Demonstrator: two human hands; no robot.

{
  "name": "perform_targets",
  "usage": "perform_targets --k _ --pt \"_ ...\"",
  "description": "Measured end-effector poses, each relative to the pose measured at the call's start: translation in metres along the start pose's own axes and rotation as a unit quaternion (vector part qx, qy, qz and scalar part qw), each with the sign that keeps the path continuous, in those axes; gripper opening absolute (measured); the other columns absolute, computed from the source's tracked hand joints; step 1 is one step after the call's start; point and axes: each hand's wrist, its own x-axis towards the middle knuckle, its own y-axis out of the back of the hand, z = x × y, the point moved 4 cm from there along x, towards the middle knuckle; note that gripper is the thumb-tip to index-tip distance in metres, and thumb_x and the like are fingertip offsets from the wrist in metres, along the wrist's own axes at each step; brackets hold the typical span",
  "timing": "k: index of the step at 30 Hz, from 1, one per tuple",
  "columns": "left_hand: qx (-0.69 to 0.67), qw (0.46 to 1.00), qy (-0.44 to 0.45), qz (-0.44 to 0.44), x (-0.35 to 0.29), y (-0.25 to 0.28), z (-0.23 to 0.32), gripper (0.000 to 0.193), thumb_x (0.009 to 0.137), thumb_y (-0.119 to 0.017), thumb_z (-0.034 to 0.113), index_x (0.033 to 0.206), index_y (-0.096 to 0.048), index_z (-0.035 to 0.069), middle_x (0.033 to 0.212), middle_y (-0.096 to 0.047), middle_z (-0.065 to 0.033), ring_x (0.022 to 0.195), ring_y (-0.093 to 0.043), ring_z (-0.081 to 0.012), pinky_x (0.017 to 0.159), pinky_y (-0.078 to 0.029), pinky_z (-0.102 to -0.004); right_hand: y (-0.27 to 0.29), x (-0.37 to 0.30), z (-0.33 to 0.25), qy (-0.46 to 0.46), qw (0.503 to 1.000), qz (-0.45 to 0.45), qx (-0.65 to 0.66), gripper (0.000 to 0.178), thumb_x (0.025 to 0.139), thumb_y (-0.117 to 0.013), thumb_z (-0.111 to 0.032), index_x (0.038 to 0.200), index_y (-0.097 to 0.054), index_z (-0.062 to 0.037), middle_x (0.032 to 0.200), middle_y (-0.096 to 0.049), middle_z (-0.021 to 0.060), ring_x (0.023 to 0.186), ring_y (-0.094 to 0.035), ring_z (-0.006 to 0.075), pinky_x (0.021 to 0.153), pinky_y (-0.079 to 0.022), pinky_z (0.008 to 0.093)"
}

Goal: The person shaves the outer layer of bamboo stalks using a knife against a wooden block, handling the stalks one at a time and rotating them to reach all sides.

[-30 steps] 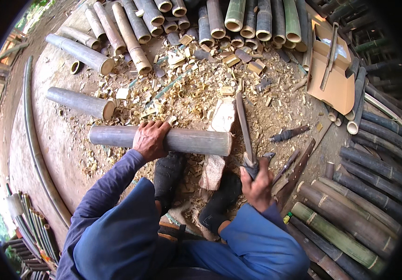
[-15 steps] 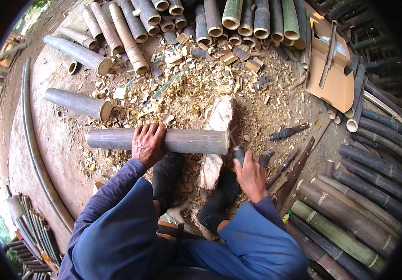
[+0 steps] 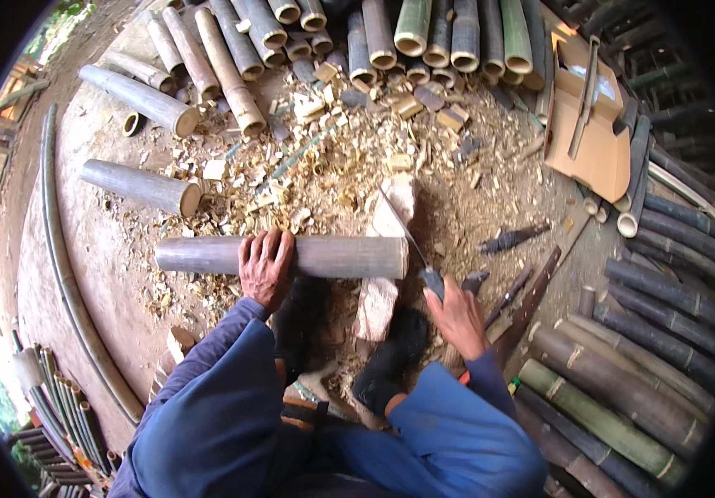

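A dark grey bamboo section lies crosswise in front of me, resting on a pale, pinkish block that shows on both its far and near sides. My left hand is wrapped over the top of the bamboo, left of its middle. In my right hand is a knife with a dark handle and a long thin blade. The blade slants away and to the left, past the bamboo's right end and over the block's far part; whether it touches the bamboo I cannot tell.
Bamboo chips and shavings cover the ground beyond. Cut bamboo tubes are stacked at the far side, with more poles on the right. A cardboard box lies far right. Another bamboo section lies left; blades lie right.
The knife blade, barely visible at the bamboo's right end before, now stretches away and left in plain sight. My right hand has shifted slightly right and nearer. The bamboo sits slightly nearer, still under my left hand.
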Motion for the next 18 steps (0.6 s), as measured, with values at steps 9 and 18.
perform_targets --k 9,18 --pt "-0.113 0.989 0.036 -0.091 -0.003 0.058 -0.009 0.083 0.067 -0.09 0.028 0.141 -0.057 0.01 0.143 -0.051 -0.022 0.137 -0.046 -0.0446 0.114 -0.041 -0.055 0.014 -0.024 -0.02 -0.001 0.97 0.121 0.209 0.041 0.105 -0.063 -0.027 0.122 -0.054 0.0089 0.083 -0.064 0.023 0.069 -0.063 0.044 0.068 -0.05 0.0485" --pt "-0.765 0.341 0.547 0.015 -0.085 -0.041 -0.022 0.043 0.087 -0.086 0.029 0.118 -0.065 0.007 0.11 -0.069 -0.0065 0.114 -0.064 -0.0236 0.095 -0.055 -0.0451 -0.031 -0.033 0.017 -0.237 0.865 0.032 0.441 0.031 0.108 -0.061 -0.032 0.1 -0.051 -0.004 0.071 -0.054 0.0012 0.05 -0.055 0.0089 0.043 -0.043 0.0269"
